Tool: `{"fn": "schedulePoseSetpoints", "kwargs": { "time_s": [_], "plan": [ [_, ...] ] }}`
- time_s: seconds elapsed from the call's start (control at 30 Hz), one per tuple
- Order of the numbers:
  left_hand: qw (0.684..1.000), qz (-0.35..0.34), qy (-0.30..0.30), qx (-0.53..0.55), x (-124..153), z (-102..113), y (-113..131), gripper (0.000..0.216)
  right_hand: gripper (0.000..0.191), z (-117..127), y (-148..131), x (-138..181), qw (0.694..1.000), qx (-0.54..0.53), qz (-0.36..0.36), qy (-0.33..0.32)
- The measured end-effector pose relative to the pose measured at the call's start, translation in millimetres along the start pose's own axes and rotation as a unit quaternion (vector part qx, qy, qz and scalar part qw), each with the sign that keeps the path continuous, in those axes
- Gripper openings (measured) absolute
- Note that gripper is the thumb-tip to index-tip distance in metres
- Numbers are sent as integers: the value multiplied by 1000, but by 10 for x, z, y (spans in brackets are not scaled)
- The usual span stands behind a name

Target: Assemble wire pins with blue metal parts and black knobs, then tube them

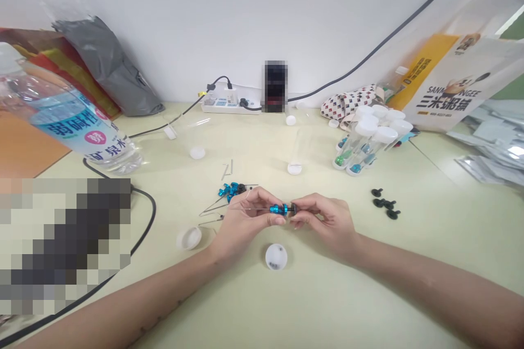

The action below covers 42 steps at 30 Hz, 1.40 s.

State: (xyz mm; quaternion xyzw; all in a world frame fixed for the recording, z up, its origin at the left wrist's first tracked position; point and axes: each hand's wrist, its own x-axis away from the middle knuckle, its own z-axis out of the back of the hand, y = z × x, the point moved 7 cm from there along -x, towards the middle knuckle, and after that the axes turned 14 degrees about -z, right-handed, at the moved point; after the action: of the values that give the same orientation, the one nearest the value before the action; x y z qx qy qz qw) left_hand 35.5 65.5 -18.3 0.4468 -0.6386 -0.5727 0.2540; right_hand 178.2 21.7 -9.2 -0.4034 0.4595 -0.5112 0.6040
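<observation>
My left hand (245, 218) pinches a small blue metal part (279, 209) threaded on a thin wire that runs off to the left. My right hand (323, 217) pinches a small black piece (293, 208) pressed against the blue part's right end. Both hands hover just above the pale table (311, 294), near its middle. Behind my left hand lie more blue parts (229, 191) and thin wires (213, 208). A white cap (276, 257) rests on the table right below my hands.
Clear tubes with white caps (368, 139) stand at the right, black pieces (385, 204) near them. A water bottle (69, 120) lies at the left above a black cable (145, 218). Another white cap (189, 238), a power strip (229, 103) and bags (446, 87) sit around.
</observation>
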Motion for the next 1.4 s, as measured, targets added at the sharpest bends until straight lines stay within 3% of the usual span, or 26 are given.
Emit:
{"fn": "schedulePoseSetpoints", "kwargs": {
  "time_s": [1.4],
  "plan": [
    [1000,-2,-1,17,-15,-12,-3,18,9,-43,-7,-24,999,-14,-31,-39]
  ]
}}
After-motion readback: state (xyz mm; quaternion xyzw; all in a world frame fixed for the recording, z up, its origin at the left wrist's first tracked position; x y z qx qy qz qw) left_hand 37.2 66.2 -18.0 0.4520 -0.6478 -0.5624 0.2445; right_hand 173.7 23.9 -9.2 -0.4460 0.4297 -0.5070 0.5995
